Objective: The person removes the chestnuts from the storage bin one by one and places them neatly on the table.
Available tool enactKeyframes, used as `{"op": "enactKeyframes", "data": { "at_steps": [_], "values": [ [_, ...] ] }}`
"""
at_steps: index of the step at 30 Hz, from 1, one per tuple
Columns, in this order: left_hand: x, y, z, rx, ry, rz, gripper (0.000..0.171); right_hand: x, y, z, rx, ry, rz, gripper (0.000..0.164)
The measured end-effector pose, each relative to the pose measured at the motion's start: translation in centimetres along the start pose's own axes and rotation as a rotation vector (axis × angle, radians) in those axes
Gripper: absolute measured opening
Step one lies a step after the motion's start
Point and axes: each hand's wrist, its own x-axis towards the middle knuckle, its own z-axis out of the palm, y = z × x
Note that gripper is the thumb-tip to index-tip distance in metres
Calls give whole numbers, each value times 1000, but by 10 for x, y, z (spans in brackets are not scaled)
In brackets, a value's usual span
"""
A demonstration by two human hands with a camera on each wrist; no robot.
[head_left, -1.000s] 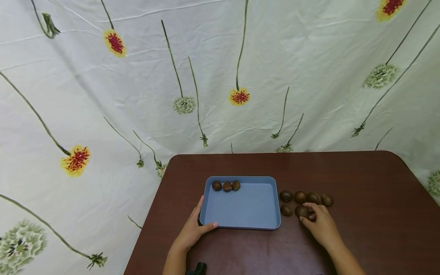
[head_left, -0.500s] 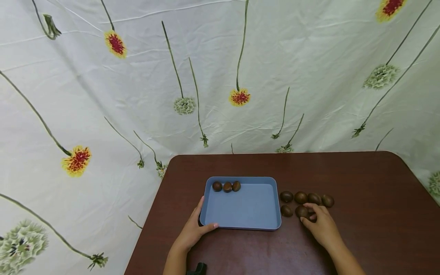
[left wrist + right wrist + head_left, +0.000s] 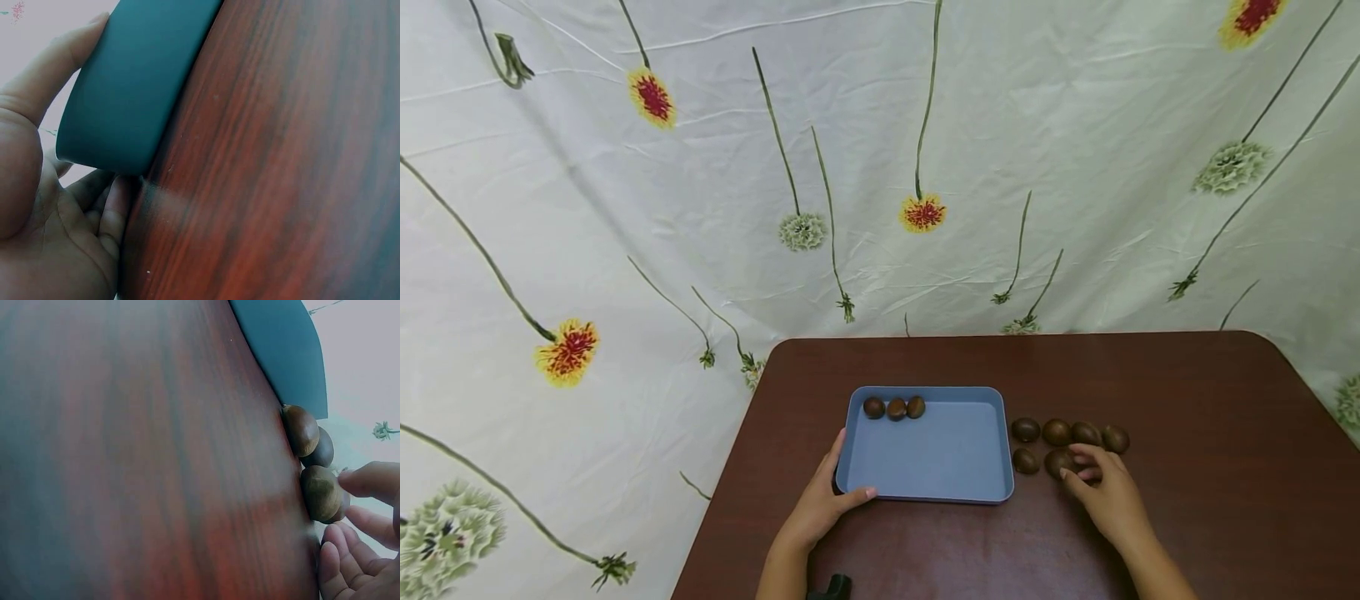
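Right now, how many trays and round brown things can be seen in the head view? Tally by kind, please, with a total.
Tray: 1
Round brown things: 9 (3 in the tray, 6 on the table)
Total: 10

Wood-grained table (image 3: pixel 1217 467); blue tray (image 3: pixel 932 458); six brown nuts (image 3: pixel 1057 432) beside tray

The head view looks forward and down, the table (image 3: pixel 1217 400) low in frame; both wrist views, close-up, share the tray (image 3: pixel 137 81) at top.
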Motion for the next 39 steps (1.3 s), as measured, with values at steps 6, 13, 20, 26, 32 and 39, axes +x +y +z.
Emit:
{"op": "enactKeyframes", "data": {
  "at_steps": [6,13,20,26,32,39],
  "values": [
    [0,1,0,5,-3,-7,115,-1,-4,2,14,103,-24,43],
    [0,1,0,-2,-6,-14,114,-3,-17,9,75,144,-71,36],
    [-1,1,0,6,-5,-21,114,-4,-28,21,134,145,-110,31],
    [-1,2,0,15,-4,-22,114,-5,-37,31,186,126,-139,31],
    [-1,1,0,10,0,-15,114,-4,-48,41,262,129,-201,30],
    [-1,1,-1,16,4,-19,114,-2,-60,51,314,111,-301,32]
  ]
}}
